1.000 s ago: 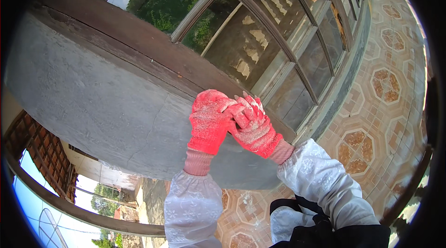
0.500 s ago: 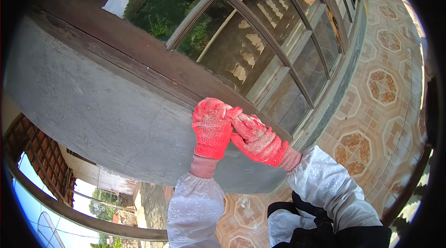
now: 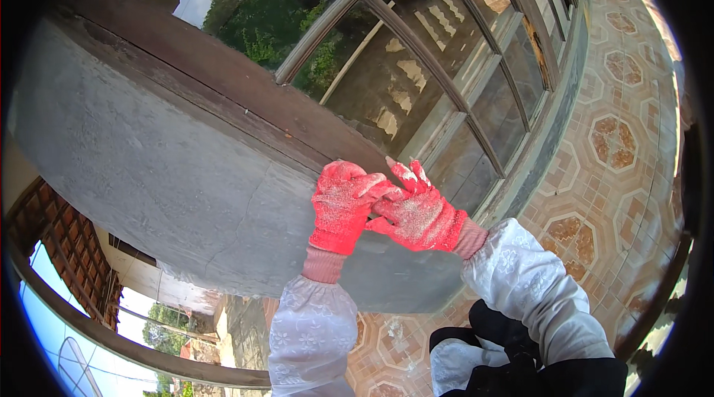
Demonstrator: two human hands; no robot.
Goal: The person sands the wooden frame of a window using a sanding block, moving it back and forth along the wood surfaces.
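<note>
My left hand [image 3: 341, 207], in a red knitted glove with pale dust, is curled over the near fingers of my right hand, pinching at its glove. My right hand [image 3: 416, 215], gloved alike, lies palm down beside it with some fingers stretched out and apart, their tips pale. Both hands are in front of a grey plastered sill wall [image 3: 171, 151], just below a brown wooden ledge [image 3: 208, 107]; whether they touch it I cannot tell. White embroidered sleeves cover both forearms.
A wooden-framed window [image 3: 446, 77] with several glass panes rises beyond the ledge, reflecting trees and sky. A patterned tile floor [image 3: 610, 144] runs along the right and beneath me. A tiled roof [image 3: 71, 248] and a railing [image 3: 149, 352] show at lower left.
Over the last half second the fingertips of my right hand have lifted and spread, and that hand has shifted slightly upward. My left hand stays curled on it, moved only a little.
</note>
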